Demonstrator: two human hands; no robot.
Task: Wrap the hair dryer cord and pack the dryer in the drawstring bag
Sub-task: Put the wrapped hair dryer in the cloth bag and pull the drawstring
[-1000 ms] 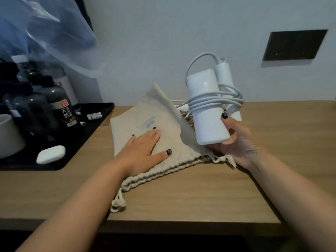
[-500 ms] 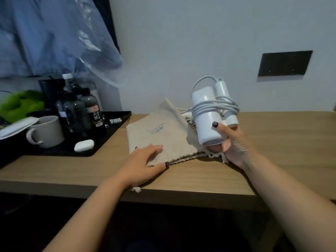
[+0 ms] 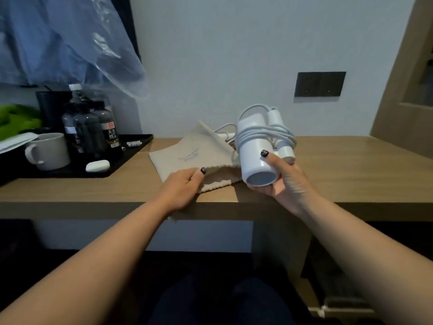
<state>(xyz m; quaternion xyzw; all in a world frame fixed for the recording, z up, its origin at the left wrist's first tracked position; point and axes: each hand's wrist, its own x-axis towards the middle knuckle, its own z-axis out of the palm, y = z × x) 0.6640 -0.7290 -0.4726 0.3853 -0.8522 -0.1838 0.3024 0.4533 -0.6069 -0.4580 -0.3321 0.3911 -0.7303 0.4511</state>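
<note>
A white hair dryer (image 3: 254, 148) is held above the wooden desk (image 3: 339, 174), its white cord (image 3: 267, 133) wound several times round the barrel and folded handle. My right hand (image 3: 284, 181) grips the barrel from below, thumb on its side, nozzle end facing me. A beige drawstring bag (image 3: 194, 153) lies on the desk just left of the dryer, its gathered mouth toward me. My left hand (image 3: 181, 190) pinches the bag's mouth edge near the desk's front edge and lifts it slightly open. A loose bit of cord shows behind the bag.
A black tray (image 3: 131, 158) at the left holds a grey mug (image 3: 50, 151), dark bottles (image 3: 93, 130) and a small white case (image 3: 97, 165). A clear plastic garment cover (image 3: 70, 43) hangs above it. A dark wall socket (image 3: 319, 83) sits on the wall behind the dryer.
My left hand slid from lying flat on the bag to pinching its mouth edge. The dryer tilted so its nozzle end faces me. The camera pulled back from the desk.
</note>
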